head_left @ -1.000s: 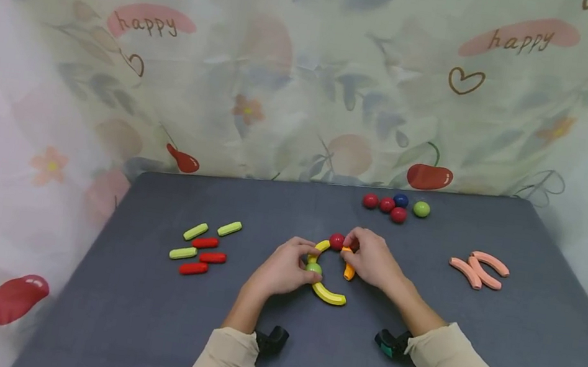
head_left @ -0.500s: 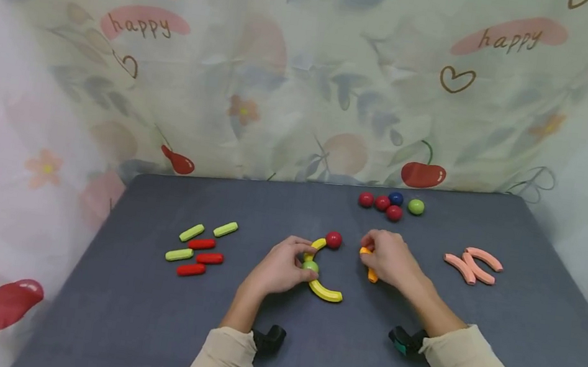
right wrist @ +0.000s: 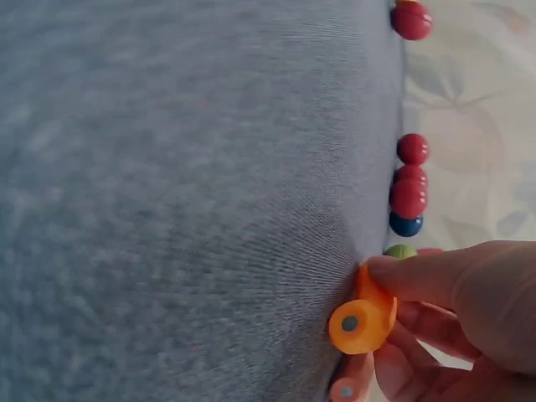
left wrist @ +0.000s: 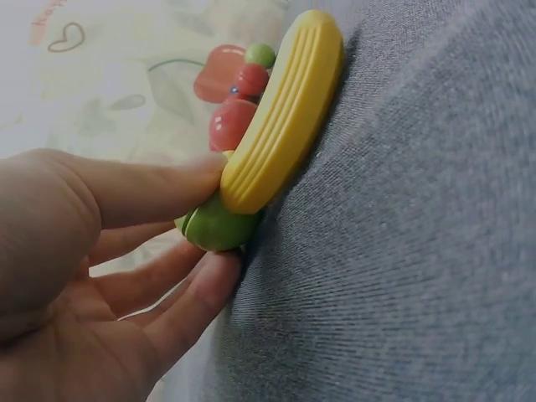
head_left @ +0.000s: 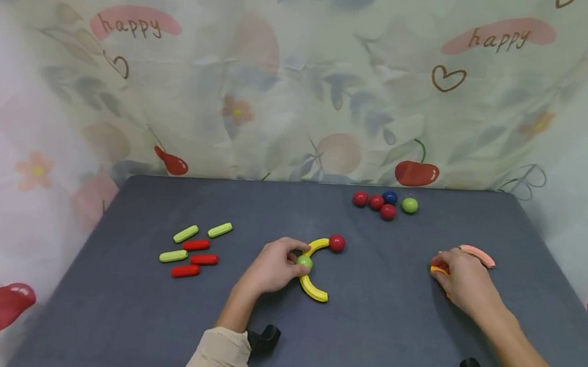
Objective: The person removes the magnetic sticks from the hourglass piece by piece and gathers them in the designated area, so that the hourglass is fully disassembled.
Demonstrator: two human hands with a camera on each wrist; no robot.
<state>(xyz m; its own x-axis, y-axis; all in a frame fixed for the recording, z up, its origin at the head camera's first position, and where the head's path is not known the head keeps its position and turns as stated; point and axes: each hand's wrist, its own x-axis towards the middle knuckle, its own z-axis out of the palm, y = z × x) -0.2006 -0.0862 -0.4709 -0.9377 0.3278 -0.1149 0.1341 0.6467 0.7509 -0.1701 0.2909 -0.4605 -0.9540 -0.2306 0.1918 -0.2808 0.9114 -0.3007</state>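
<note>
My left hand [head_left: 275, 265] pinches a green ball [head_left: 305, 263] between thumb and fingers near the middle of the table. Two yellow curved magnetic rods meet that ball: an upper rod [head_left: 318, 245], ending at a red ball [head_left: 337, 243], and a lower rod [head_left: 314, 291] with its far end free. In the left wrist view, the thumb also lies against the near end of a yellow rod [left wrist: 293, 109]. Over on the right, my right hand [head_left: 468, 286] pinches an orange magnetic rod [right wrist: 362, 325], its round end showing. Behind that hand lies a pink curved rod [head_left: 478, 255]; the other pink ones are mostly hidden.
Short light-green rods [head_left: 186, 233] and red rods [head_left: 186, 271] lie loose at the left. Toward the back edge sit several red balls [head_left: 388, 212], a blue ball [head_left: 390, 197] and another green ball [head_left: 410, 205]. A printed cloth [head_left: 297, 83] hangs behind the grey table [head_left: 360, 356].
My right hand has carried the orange rod away from the red ball, rightward to the pink rods. My left hand has kept its pinch on the green ball.
</note>
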